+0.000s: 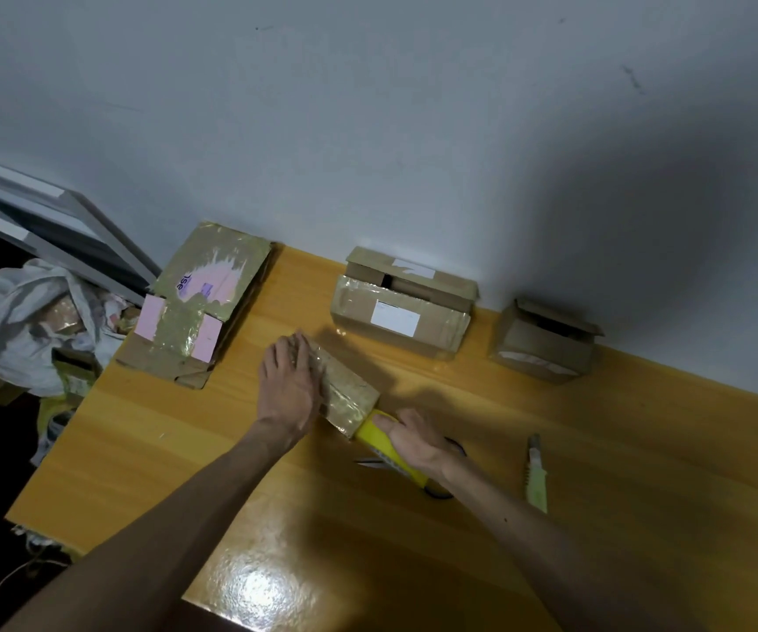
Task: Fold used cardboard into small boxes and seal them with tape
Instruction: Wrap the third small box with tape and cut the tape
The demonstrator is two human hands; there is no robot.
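The small taped box (353,396) lies near the middle of the counter (618,449), under your left grip (293,385), which presses flat on it with fingers straight. Your right grip (418,442) curls round the yellow tape roll (379,437), held against the box's near end (scissors (438,494) lie beneath that grip). A pale-green utility knife (536,476) lies well to the right.

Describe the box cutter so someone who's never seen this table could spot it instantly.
Find the yellow wooden table against the grey wall. Right of the right hand gripping the yellow tape roll lies the box cutter. It's the only slim, pale green tool, lying alone on bare wood.
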